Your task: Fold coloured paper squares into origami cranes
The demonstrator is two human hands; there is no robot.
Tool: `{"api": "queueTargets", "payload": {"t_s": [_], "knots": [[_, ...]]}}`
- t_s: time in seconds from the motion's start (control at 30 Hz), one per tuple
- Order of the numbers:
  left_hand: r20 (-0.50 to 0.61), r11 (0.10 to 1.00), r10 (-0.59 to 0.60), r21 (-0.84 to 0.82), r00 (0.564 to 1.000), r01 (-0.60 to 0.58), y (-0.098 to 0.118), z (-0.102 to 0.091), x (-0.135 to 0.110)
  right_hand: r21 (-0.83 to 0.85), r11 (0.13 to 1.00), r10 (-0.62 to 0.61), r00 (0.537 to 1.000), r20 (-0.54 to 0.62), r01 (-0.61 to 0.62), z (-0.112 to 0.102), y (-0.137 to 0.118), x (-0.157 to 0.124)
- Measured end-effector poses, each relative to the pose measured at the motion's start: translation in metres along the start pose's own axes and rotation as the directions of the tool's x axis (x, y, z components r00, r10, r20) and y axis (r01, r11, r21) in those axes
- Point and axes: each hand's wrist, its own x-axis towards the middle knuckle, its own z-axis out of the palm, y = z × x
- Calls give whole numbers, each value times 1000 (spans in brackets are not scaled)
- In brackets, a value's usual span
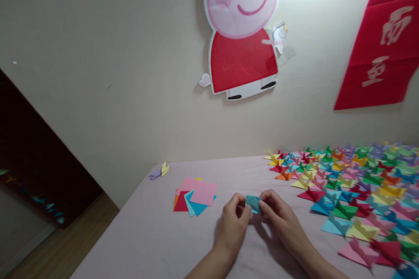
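Between my two hands is a small folded piece of teal paper (253, 203), raised a little over the pink-covered surface (140, 235). My left hand (233, 220) pinches its left edge with thumb and forefinger. On the other side, my right hand (279, 213) grips the right edge in the same way. The back of the paper and some fingertips are hidden. Left of my hands lies a loose pile of square paper sheets (203, 192) in pink, red, blue, orange and yellow.
Rows of folded paper cranes (360, 196) in many colours cover the right side. A yellow and a purple folded paper piece (160, 171) lie at the far left corner. Behind stands a wall with a pig cutout (244, 61) and a red banner (376, 52).
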Motion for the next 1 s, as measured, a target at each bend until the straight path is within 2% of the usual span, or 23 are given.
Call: {"api": "queueTargets", "payload": {"t_s": [0.1,0.3,0.4,0.53,0.8,0.9,1.0], "knots": [[10,1000,18,8,1000,-18,3,0,-2,-88,995,-39,999,22,40,1,-1,-1],[36,941,139,307,990,-144,2,6,-6,-340,928,-163,987,-6,151,4,2,-3],[27,923,136,360,990,-136,0,6,-5,-349,923,-175,985,-6,162,4,4,-2],[12,943,69,325,998,-69,2,4,-5,-348,927,-153,988,-11,139,2,3,-2],[-3,964,10,267,1000,-9,6,2,-5,-314,947,-59,998,19,62,-4,4,2],[-25,934,45,355,999,-33,6,0,-4,-360,929,-90,996,9,87,-8,6,4],[-51,863,75,504,996,-39,8,-2,-5,-439,890,-116,992,44,124,-11,7,4]]}}
